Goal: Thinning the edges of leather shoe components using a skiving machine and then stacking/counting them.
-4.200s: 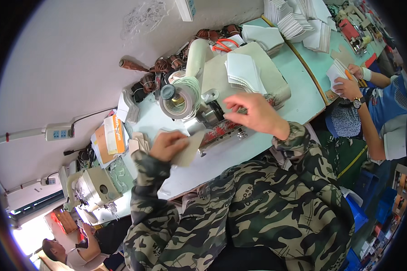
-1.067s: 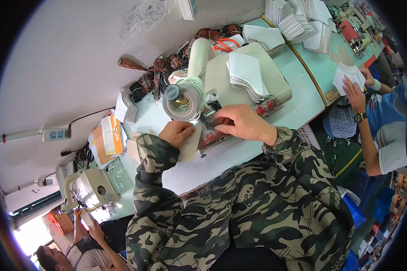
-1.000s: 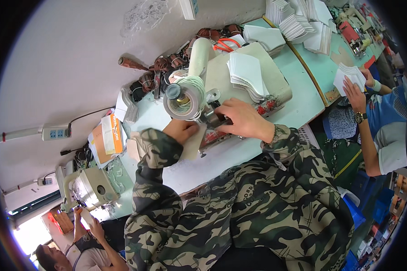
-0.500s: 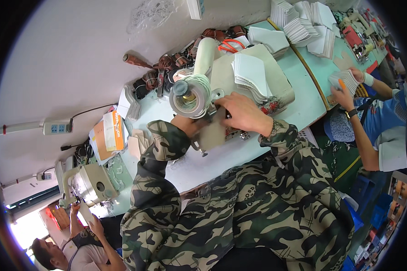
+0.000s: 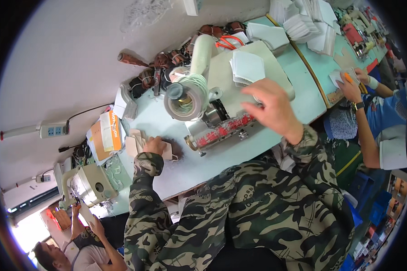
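Observation:
At the left of the table, my left hand (image 5: 154,145) is closed, its fingertips partly hidden, over a pile of beige cut pieces (image 5: 134,141). A pale beige piece (image 5: 168,152) sticks out from under it on the right, and it appears gripped. My right hand (image 5: 272,107) is raised with thumb and fingers apart and nothing in it. It is just below a stack of white cut pieces (image 5: 248,67) on the sewing machine's pale flat bed (image 5: 276,67). Between my hands stands the machine's red-worn metal arm (image 5: 224,129), with a thread spool (image 5: 185,101) above.
Dark wrapped bundles (image 5: 167,61) and orange-handled scissors (image 5: 228,42) lie along the wall. More white stacks (image 5: 300,27) stand at the far right, where a co-worker's hands (image 5: 350,86) hold pieces. Another person sits at a machine (image 5: 90,183) lower left.
My left hand has moved from the machine to the pile at the left, and the beige piece has left the machine. My right hand has lifted away rightward, opening.

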The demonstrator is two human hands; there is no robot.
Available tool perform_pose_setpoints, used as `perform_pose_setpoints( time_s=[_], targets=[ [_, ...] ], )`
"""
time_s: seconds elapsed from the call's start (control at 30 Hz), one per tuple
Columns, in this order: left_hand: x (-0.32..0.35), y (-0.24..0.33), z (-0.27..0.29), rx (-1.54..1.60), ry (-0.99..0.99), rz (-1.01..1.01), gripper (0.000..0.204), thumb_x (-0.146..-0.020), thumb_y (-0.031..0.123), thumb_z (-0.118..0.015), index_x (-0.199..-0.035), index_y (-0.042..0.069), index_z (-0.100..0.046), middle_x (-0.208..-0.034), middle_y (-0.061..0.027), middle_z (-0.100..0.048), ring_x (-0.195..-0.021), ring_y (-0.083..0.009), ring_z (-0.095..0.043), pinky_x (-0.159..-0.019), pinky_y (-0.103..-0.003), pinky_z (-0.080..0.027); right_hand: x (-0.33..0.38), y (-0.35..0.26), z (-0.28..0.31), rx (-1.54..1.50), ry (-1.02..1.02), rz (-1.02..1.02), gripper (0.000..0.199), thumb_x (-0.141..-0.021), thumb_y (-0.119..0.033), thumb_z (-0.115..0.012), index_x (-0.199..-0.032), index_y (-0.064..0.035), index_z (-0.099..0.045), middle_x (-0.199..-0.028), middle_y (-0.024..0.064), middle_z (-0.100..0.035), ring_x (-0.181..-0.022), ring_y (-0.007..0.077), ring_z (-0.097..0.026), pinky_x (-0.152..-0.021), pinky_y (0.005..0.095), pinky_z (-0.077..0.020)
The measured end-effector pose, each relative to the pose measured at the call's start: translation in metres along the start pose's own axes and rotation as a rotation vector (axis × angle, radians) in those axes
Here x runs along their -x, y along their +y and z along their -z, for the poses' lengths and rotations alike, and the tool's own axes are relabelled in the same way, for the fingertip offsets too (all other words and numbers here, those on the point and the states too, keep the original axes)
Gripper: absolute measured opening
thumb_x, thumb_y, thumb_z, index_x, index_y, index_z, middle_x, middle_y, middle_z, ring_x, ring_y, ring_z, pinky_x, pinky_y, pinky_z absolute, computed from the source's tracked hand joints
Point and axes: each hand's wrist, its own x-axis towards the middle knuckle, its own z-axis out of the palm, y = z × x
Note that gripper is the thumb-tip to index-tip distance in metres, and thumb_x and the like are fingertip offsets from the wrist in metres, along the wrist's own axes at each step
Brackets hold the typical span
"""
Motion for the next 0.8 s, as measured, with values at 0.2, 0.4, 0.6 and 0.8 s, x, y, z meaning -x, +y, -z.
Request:
perform_pose_setpoints(
  time_s=[0.2, 0.4, 0.6, 0.8],
  targets=[
    [0.0, 0.007, -0.017, -0.026, 0.281, 0.099, 0.05, -0.07, 0.032, -0.079, -0.109, 0.008, -0.059, -0.104, -0.0185, -0.06, -0.097, -0.0374, -0.061, -0.082, -0.046, -0.05, 0.028, -0.032, -0.037, -0.427, -0.305, -0.194, 0.021, -0.079, -0.02, -0.071, -0.093, -0.006, -0.065, -0.08, 0.0067, -0.064, -0.069, 0.0225, -0.063, -0.061, 0.0344, -0.0484],
    [0.001, 0.036, -0.028, 0.221, 0.204, 0.096, 0.06, -0.06, 0.033, -0.085, -0.106, 0.003, -0.061, -0.104, -0.0189, -0.064, -0.094, -0.0354, -0.063, -0.081, -0.043, -0.051, 0.042, -0.038, -0.063, -0.499, -0.501, -0.245, 0.024, -0.078, -0.024, -0.071, -0.093, -0.0065, -0.064, -0.077, 0.007, -0.064, -0.073, 0.0277, -0.063, -0.065, 0.0394, -0.0477],
    [0.021, 0.034, -0.007, 0.298, -0.03, 0.039, 0.037, -0.075, 0.021, -0.075, -0.104, -0.001, -0.065, -0.087, -0.0139, -0.07, -0.07, -0.0305, -0.066, -0.07, -0.038, -0.053, 0.052, -0.042, -0.074, -0.528, -0.697, -0.27, 0.029, -0.081, -0.026, -0.069, -0.099, -0.0043, -0.063, -0.085, 0.0108, -0.068, -0.074, 0.0291, -0.065, -0.067, 0.0396, -0.0488],
    [0.071, 0.134, 0.107, 0.915, -0.876, -0.39, 0.03, -0.097, 0.016, -0.052, -0.118, -0.004, -0.057, -0.089, -0.0074, -0.064, -0.069, -0.0159, -0.062, -0.061, -0.027, -0.052, 0.051, -0.053, -0.078, -0.622, -0.593, -0.283, 0.031, -0.084, -0.025, -0.067, -0.099, 0.0016, -0.064, -0.083, 0.0144, -0.069, -0.075, 0.0262, -0.069, -0.067, 0.0358, -0.0514]
  ],
)
